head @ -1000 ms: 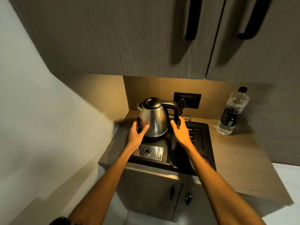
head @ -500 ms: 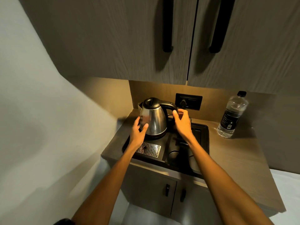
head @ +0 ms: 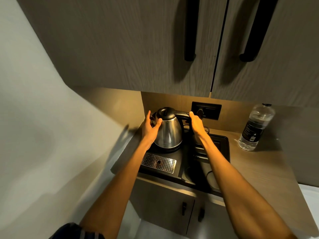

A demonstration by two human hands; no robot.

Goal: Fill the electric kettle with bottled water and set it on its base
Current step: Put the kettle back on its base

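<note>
A steel electric kettle [head: 170, 132] with a black lid and handle stands on its base [head: 166, 150] at the back left of a black tray [head: 178, 167]. My left hand [head: 151, 125] lies against the kettle's left side near the spout, thumb on the steel body. My right hand [head: 196, 124] is wrapped around the black handle at the kettle's right. A clear water bottle [head: 255, 127] with a dark label and black cap stands upright on the wooden counter [head: 259, 169] to the far right, apart from both hands.
A perforated metal drip grate [head: 158, 163] lies in the tray in front of the kettle. A black wall socket [head: 206, 110] with a plug sits behind the handle. Upper cabinets [head: 138, 49] hang low overhead; a white wall [head: 43, 126] closes the left side.
My right hand rose from beside the kettle's lower handle to grip the handle's top. My left hand slid up the kettle's side toward the spout. The camera moved closer and tilted.
</note>
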